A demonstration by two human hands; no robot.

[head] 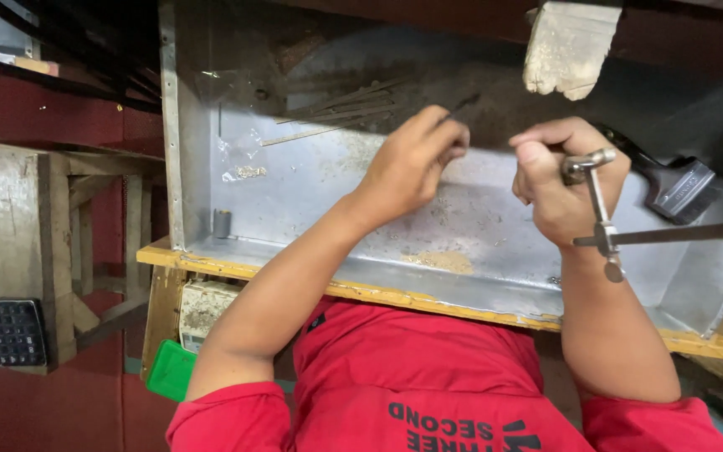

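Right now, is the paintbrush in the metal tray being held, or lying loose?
Lying loose. The paintbrush rests against the metal tray's right wall, beyond the right hand, which grips a metal frame tool instead.

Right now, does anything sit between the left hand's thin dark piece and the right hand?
Nothing visible does. The left hand pinches the thin dark piece, the right hand grips a metal frame tool, and only bare tray shows between them.
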